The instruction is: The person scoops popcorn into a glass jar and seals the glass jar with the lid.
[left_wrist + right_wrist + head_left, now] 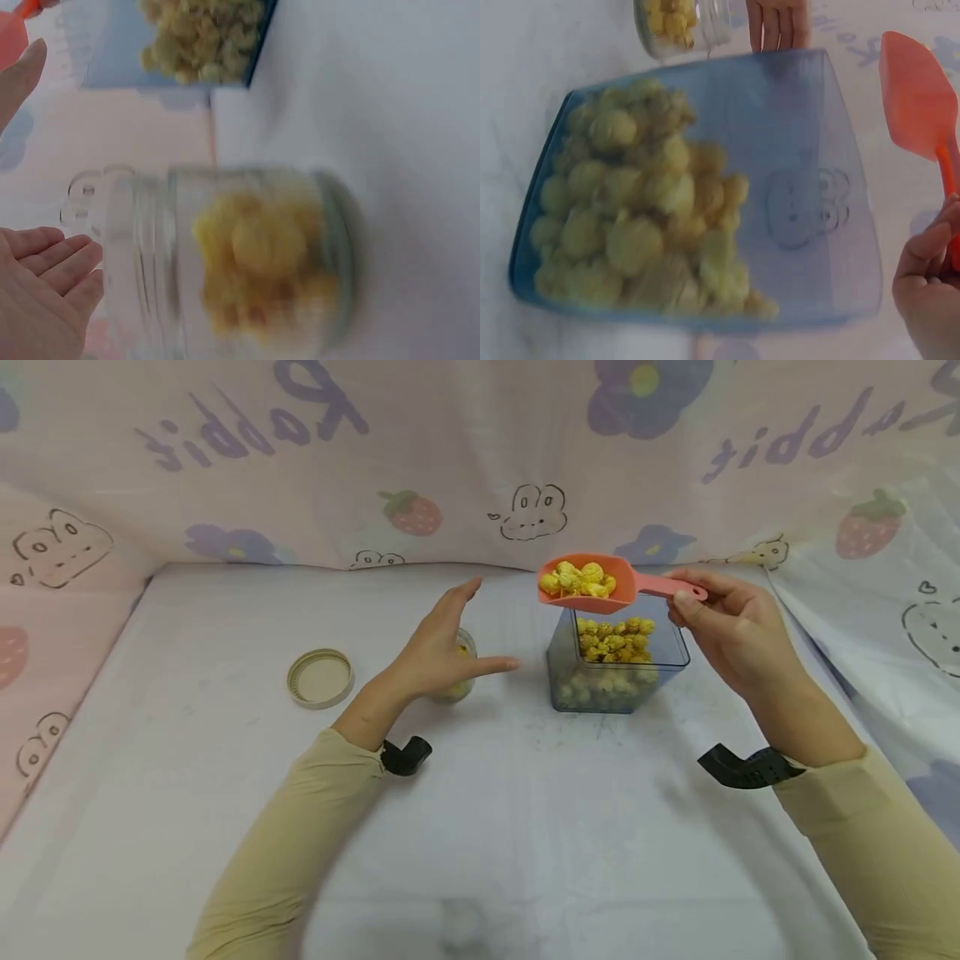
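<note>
My right hand (pixel 738 627) pinches the handle of a coral-pink scoop (pixel 622 597), which is level and loaded with yellow popcorn (pixel 576 579). The scoop hovers over the far part of a clear bluish square container (pixel 562 681), partly filled with more popcorn (pixel 615 642). With thumb and fingers spread wide, my left hand (pixel 438 652) is above and beside a glass jar (pixel 455 693), mostly hidden by it in the head view. The left wrist view shows the jar (pixel 176 262) upright, with some popcorn (pixel 266 255) inside and its mouth uncovered; that hand appears apart from the glass.
A round pale lid (pixel 321 678) lies inner side up on the white table (pixel 525 827), left of the jar. Behind the table hangs a printed curtain (pixel 465 460) with rabbits, strawberries and flowers. Each wrist wears a black camera strap (pixel 405 756).
</note>
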{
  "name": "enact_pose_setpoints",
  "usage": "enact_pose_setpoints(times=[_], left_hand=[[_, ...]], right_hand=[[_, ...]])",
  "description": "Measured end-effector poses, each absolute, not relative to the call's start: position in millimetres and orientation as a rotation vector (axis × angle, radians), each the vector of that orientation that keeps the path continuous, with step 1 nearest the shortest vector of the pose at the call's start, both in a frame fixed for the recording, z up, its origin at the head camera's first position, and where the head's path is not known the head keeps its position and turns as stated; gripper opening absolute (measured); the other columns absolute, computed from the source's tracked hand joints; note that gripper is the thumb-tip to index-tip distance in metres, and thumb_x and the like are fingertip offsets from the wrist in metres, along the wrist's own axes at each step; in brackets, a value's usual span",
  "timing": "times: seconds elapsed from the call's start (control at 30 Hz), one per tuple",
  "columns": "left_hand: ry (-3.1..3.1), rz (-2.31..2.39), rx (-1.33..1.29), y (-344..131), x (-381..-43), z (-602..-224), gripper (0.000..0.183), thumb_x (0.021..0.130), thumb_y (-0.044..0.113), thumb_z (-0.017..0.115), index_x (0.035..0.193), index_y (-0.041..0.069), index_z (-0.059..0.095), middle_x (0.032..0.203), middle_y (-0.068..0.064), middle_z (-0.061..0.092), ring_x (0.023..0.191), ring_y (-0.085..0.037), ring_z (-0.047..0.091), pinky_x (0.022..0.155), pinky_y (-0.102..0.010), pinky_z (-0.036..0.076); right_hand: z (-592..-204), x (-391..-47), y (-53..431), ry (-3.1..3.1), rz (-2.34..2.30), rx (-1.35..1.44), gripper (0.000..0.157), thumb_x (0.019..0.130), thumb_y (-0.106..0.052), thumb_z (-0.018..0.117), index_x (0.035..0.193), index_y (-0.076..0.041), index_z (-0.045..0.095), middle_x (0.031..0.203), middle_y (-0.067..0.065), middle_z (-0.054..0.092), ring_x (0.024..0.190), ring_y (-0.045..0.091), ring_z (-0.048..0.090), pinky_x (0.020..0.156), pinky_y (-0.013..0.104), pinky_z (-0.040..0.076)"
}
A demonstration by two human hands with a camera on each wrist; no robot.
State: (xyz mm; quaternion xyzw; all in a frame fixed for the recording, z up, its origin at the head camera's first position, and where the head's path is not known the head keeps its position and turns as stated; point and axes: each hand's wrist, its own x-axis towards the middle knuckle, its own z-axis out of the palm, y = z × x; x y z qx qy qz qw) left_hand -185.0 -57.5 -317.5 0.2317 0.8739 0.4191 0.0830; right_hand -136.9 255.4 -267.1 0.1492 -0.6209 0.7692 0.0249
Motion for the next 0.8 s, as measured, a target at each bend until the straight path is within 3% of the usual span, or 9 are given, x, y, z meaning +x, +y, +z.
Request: enact_pose_setpoints(times=[0.5,0.8], left_hand=[[2.646,1.277,0.601,-109,-180,-328,0.109,0.073,0.046,0.081,0.154,0.011,0.016,0.157,-0.007,0.025,0.145,-0.024,0.023,0.117,-0.045,0.024],[2.650,1.270,0.557,-129,-179,-336,0.107,0.073,0.045,0.082,0.153,0.012,0.020,0.156,-0.006,0.028,0.144,-0.024,0.026,0.116,-0.045,0.026]], right_hand=[[-265,-155,211,-2.080,2.409,0.494,0.020,0.095,0.003,0.053,0.109,0.001,0.067,0.096,0.006,0.054,0.079,0.014,0.053,0.073,0.017,0.050],[-269,-163,187,-2.330,2.272,0.397,0.018,0.094,-0.006,0.060,0.110,-0.006,0.068,0.091,0.003,0.053,0.077,0.014,0.047,0.064,0.016,0.046]])
